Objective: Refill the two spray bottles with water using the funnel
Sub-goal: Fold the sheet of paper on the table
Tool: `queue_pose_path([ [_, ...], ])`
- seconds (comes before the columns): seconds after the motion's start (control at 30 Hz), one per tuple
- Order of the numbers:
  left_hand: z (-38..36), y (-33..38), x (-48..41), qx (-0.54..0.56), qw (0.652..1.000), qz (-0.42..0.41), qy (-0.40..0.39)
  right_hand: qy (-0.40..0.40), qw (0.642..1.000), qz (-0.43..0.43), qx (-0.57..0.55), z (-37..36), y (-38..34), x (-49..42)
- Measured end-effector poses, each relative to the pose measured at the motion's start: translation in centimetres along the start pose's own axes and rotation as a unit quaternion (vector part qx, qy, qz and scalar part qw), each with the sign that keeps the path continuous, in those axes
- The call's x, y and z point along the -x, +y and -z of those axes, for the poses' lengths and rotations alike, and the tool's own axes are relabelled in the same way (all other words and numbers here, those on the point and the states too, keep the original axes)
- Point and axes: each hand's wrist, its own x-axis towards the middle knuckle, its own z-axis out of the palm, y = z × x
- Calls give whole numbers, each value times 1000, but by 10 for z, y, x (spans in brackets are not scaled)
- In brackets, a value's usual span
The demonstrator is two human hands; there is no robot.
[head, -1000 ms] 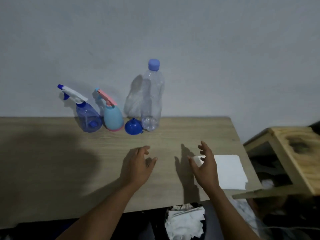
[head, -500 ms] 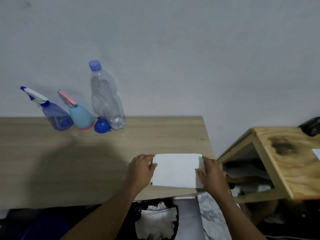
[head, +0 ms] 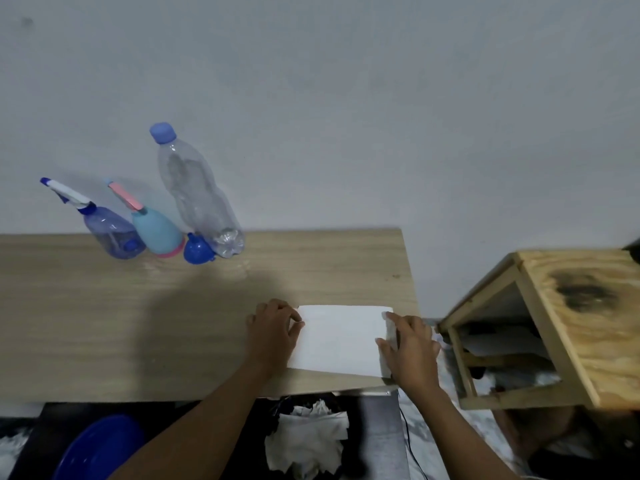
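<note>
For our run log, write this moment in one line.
left hand: touches paper | right hand: pinches paper | blue spray bottle, teal spray bottle, funnel, water bottle: untouched

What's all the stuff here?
table: 1, light wood, against wall
blue spray bottle: 1, clear blue, table's back left
pale spray bottle: 1, light blue, pink trigger, beside it
water bottle: 1, clear, blue cap, near wall
funnel: 1, dark blue, by water bottle's base
sheet: 1, white, table's near right
crate: 1, stained wood, right of table
bowl: 1, blue, below table
cloth: 1, white, below table
left hand: 1, holds sheet's left edge
right hand: 1, holds sheet's right edge
</note>
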Motion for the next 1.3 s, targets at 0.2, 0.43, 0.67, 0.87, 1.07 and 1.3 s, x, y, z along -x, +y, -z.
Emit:
queue_pose_path([
  [0.2, 29, 15, 12, 232, 971, -49, 4, -17, 998, 49, -19, 14, -4, -8],
  [0.43, 58, 21, -4, 313, 949, 44, 6, -55, 987, 22, -149, 20, -16, -17],
  [0.67, 88, -7, -12, 316, 946, 78, -16, -7, 914, -6, -406, 31, -67, -8],
  [0.87, 129, -77, 4, 400, 908, 106, -62, -16, 918, 25, -396, 1, -139, 9],
  [1.07, 168, -211, 20, 406, 900, 152, -48, -65, 932, 49, -354, -84, -238, 40],
  [1.3, 222, -381, 10, 368, 911, 169, -75, -133, 947, 95, -278, -204, -383, 58],
])
